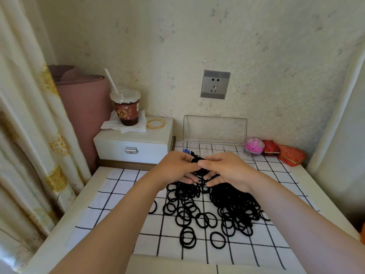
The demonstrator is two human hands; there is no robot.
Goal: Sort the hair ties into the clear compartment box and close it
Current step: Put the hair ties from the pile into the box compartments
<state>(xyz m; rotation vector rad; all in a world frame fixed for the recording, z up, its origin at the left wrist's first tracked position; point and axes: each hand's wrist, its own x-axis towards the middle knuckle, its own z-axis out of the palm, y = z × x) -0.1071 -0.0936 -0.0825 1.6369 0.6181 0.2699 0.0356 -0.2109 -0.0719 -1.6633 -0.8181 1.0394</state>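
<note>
A heap of black hair ties (223, 210) lies spread on the checked cloth in front of me. My left hand (173, 169) and my right hand (227, 170) meet above its far edge, and together they pinch a small bunch of black ties (198, 165) between thumbs and fingers. Just behind my hands stands the clear compartment box (215, 149), its lid (214, 129) upright against the wall. Something blue and something black sit in its left compartments, partly hidden by my hands.
A white jewellery case (134, 143) at the back left carries a drink cup with a straw (126, 107) and gold bangles (155, 123). A pink ball (254, 145) and red boxes (284, 154) sit at the back right. A curtain hangs at the left.
</note>
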